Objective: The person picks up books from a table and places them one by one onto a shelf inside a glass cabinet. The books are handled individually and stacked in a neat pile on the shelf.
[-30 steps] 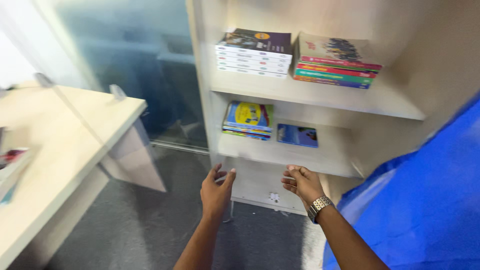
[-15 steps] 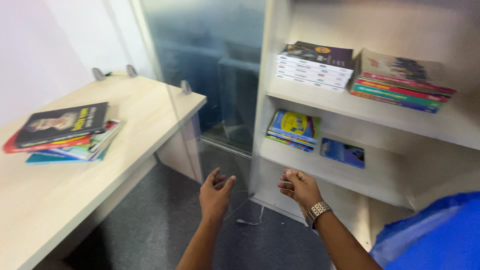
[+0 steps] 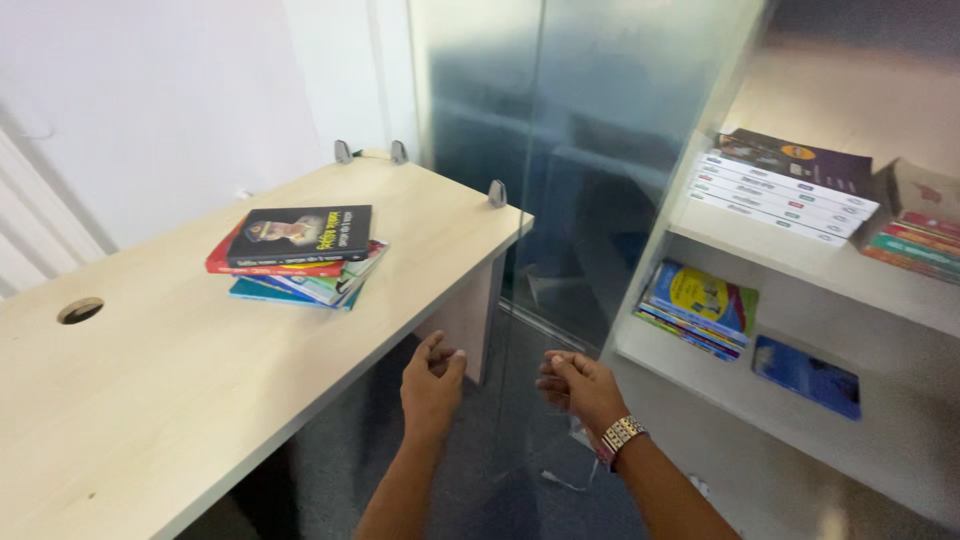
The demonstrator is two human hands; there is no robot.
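Note:
My left hand [image 3: 431, 384] hangs in the air just off the front corner of a light wooden desk [image 3: 150, 390], fingers loosely curled, holding nothing. My right hand [image 3: 580, 388], with a metal watch on the wrist, is a little to its right, fingers curled inward and empty, near the lower shelf of a pale shelving unit [image 3: 800, 400]. A stack of books [image 3: 295, 255] with a black one on top lies on the desk, well up and left of my left hand.
The shelves hold a white-spined stack with a dark top book [image 3: 785, 180], a colourful stack [image 3: 915, 235], a yellow-and-blue stack [image 3: 700, 300] and a flat blue book [image 3: 808, 375]. A frosted glass partition [image 3: 560, 150] stands behind. The desk has a cable hole [image 3: 80, 310]. A white cable lies on the grey floor.
The view has swung left from the shelves toward the desk, bringing the stack of books there into view. Both hands stay raised and empty, fingers a bit more curled.

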